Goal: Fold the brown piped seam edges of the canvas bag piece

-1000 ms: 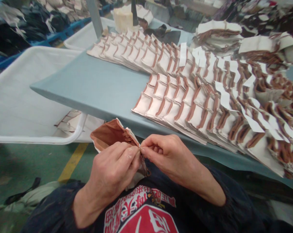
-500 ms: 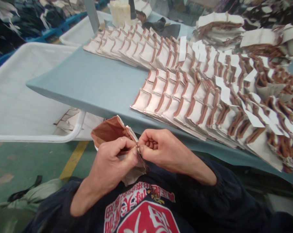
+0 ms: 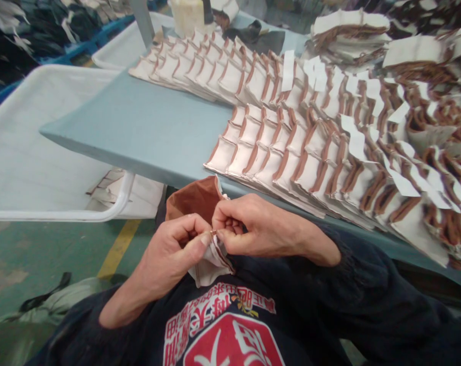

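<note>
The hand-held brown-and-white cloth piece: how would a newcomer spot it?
Find the pale-blue table. At its near edge, the left hand and right hand pinch the cloth piece. Unlike the table's white, brown-edged cloth rows, it shows a broad brown face.

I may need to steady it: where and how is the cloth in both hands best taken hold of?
Probably by the brown upper-left edge of the cloth, coming from the left: that edge sticks out uncovered, while the left hand and right hand pinch the cloth nearer the body.
</note>
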{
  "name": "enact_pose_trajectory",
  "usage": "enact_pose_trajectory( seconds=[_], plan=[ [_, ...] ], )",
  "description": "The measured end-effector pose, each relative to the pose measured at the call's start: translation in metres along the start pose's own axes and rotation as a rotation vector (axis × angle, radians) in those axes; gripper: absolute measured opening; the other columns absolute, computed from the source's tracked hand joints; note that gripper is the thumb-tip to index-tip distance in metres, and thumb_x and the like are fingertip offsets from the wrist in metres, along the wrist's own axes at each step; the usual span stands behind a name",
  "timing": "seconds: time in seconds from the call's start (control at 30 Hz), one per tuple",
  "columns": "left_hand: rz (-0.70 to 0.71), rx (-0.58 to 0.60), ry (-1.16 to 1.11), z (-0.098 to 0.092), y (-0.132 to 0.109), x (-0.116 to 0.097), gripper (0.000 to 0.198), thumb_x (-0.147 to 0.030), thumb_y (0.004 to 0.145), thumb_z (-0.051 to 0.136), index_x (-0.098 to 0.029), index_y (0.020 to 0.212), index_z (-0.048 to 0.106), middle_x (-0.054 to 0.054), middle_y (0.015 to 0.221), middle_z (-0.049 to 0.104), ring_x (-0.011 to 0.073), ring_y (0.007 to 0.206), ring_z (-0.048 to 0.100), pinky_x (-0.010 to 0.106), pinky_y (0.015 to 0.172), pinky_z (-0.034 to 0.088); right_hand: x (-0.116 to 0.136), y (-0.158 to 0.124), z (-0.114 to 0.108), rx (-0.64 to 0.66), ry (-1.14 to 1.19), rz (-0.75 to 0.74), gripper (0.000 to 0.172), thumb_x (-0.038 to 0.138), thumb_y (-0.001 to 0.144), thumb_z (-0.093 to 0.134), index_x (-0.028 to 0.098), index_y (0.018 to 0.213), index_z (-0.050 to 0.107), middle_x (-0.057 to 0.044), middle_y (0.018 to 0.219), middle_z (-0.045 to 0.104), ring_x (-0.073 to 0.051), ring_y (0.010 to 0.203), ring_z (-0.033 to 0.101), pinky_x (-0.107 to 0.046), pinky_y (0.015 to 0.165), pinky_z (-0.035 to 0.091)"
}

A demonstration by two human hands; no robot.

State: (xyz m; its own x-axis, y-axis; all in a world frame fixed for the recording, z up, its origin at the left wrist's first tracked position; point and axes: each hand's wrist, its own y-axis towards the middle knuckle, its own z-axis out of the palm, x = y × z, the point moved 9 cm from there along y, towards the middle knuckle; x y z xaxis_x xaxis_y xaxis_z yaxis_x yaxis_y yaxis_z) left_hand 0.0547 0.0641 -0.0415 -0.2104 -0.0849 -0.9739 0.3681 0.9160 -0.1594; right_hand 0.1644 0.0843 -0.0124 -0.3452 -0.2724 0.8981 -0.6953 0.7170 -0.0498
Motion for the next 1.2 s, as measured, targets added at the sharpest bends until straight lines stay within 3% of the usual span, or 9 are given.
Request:
enact_pose_trajectory(
  seconds=[0.17,0.43,0.67,0.9,1.1,1.2],
  plan=[
    [0.178,-0.226,0.282,-0.012,-0.008,-0.020,0.021,-0.022,0.091,0.060,-0.019,0.071,0.066,-0.003,0.062,0.065,0.0120,0.054,0.057,0.021,0.051,0.046,-0.020,-0.007,0.001,-0.119,0.224,0.132,0.010,0.021,0.092,0.063,0.017,0.083,0.064,0.005,0.067,0.062,-0.008,0.057,0.052,-0.019,0.051,0.040],
    [0.342,-0.324,0.454,-0.005,-0.018,-0.034,0.018,-0.014,0.093,0.060,-0.020,0.078,0.068,-0.005,0.067,0.070,0.0091,0.055,0.062,0.018,0.055,0.049,-0.019,-0.028,0.003,-0.310,0.233,0.263,0.012,0.020,0.091,0.064,0.016,0.080,0.068,0.002,0.064,0.067,-0.010,0.054,0.058,-0.020,0.049,0.042],
    [0.477,-0.347,0.635,0.006,-0.025,-0.043,0.018,-0.012,0.097,0.058,-0.018,0.082,0.066,-0.004,0.068,0.070,0.0090,0.055,0.063,0.019,0.056,0.049,-0.023,-0.035,0.006,-0.329,0.241,0.311,0.016,0.023,0.093,0.065,0.016,0.079,0.070,0.001,0.066,0.070,-0.010,0.056,0.060,-0.020,0.050,0.045],
    [0.580,-0.308,0.722,0.017,-0.029,-0.045,0.016,-0.009,0.101,0.056,-0.017,0.088,0.063,0.000,0.074,0.069,0.0127,0.064,0.067,0.024,0.066,0.052,-0.032,-0.033,0.014,-0.245,0.381,0.415,0.014,0.016,0.091,0.063,0.016,0.078,0.067,-0.001,0.071,0.073,-0.010,0.059,0.063,-0.019,0.054,0.049],
    [0.697,-0.318,0.770,0.025,-0.033,-0.045,0.017,-0.007,0.102,0.056,-0.016,0.089,0.063,0.001,0.073,0.067,0.0133,0.064,0.063,0.025,0.067,0.050,-0.031,-0.032,0.009,-0.253,0.172,0.398,0.014,0.016,0.090,0.060,0.017,0.077,0.064,0.002,0.064,0.066,-0.010,0.055,0.056,-0.021,0.049,0.039],
    [0.642,-0.308,0.717,0.024,-0.030,-0.037,0.018,-0.008,0.100,0.056,-0.015,0.086,0.065,0.000,0.071,0.066,0.0125,0.061,0.062,0.024,0.063,0.049,-0.027,-0.031,0.009,-0.273,0.026,0.320,0.014,0.011,0.086,0.061,0.018,0.075,0.058,0.006,0.060,0.057,-0.009,0.053,0.048,-0.022,0.050,0.031]
  ],
)
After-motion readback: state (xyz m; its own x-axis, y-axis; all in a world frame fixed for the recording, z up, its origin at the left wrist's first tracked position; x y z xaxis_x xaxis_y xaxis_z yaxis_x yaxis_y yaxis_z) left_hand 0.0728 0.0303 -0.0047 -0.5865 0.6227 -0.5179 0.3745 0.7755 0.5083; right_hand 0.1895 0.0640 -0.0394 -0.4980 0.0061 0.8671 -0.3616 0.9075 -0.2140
